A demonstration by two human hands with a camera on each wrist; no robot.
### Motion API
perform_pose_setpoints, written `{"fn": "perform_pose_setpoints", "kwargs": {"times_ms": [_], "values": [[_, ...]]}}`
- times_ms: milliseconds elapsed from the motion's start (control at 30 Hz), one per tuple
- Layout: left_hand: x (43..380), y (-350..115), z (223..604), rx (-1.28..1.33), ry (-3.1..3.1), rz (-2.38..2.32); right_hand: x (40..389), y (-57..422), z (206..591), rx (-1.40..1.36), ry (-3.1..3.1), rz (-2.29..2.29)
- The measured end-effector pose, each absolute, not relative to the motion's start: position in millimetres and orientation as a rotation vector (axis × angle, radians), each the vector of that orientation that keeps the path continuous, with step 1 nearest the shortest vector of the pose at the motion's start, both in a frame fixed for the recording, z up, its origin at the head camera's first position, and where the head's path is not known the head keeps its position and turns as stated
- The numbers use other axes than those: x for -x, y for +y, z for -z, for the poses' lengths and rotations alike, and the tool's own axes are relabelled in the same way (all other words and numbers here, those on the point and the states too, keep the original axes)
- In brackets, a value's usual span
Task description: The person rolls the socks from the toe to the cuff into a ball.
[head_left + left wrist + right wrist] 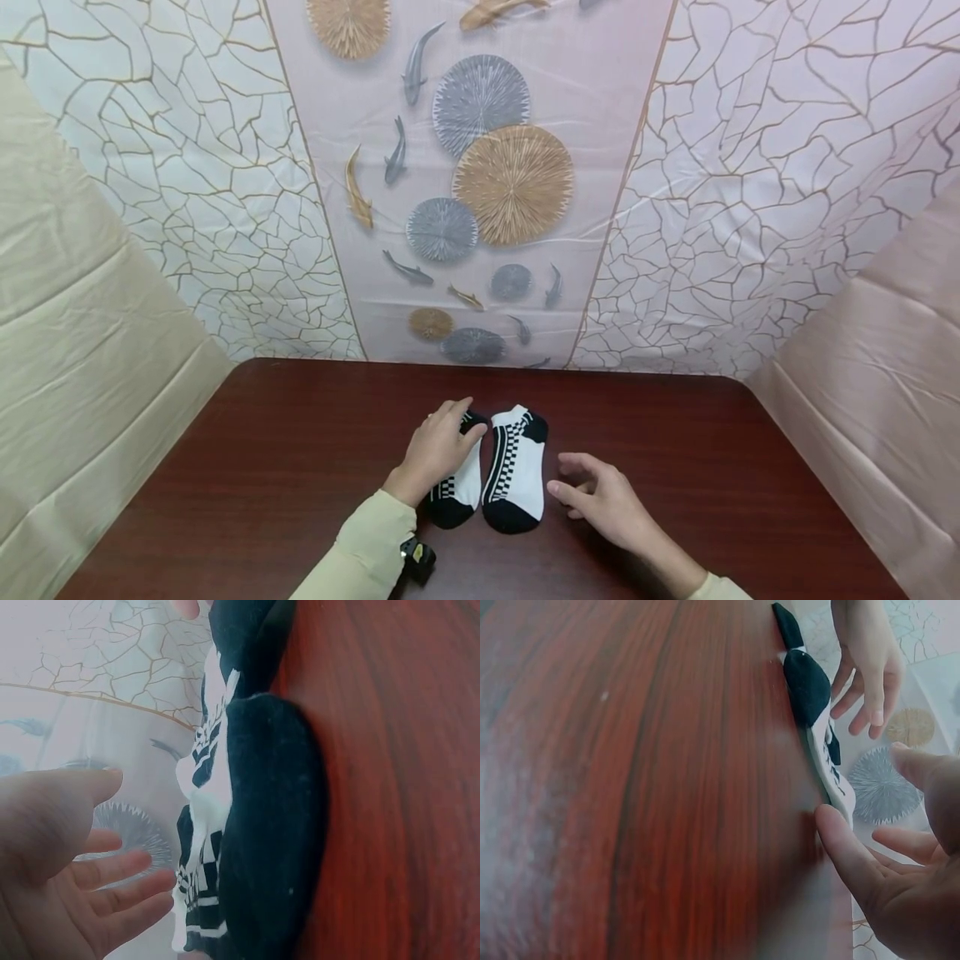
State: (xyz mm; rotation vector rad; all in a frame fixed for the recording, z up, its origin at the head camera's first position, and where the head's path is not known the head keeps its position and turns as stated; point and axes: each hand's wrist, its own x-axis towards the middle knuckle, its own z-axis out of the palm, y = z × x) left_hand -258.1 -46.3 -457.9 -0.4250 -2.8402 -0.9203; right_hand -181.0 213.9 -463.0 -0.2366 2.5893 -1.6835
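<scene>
Two white ankle socks with black toes, black heels and a checkered stripe lie side by side on the table, toes toward me. My left hand (438,442) hovers over the left sock (468,479) with fingers extended, hiding part of its upper end. In the left wrist view that hand (67,862) holds nothing, and the sock's black toe (274,817) is close to the camera. To the right of the right sock (527,471), my right hand (603,504) has loosely bent fingers and grips nothing. In the right wrist view, its fingers (847,851) are near that sock (808,686).
The dark red wooden table (300,442) spreads around the socks. A patterned cloth (495,317) hangs behind its far edge, and beige fabric panels (90,333) flank the sides. A small black device (417,558) is at the left wrist.
</scene>
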Motion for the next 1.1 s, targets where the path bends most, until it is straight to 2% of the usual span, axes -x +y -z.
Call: {"fn": "perform_pose_setpoints", "kwargs": {"times_ms": [1100], "values": [[261.6, -25.9, 457.2, 0.462, -2.844, 1.074, 177.3, 202.9, 467.3, 0.274, 2.365, 1.771]]}}
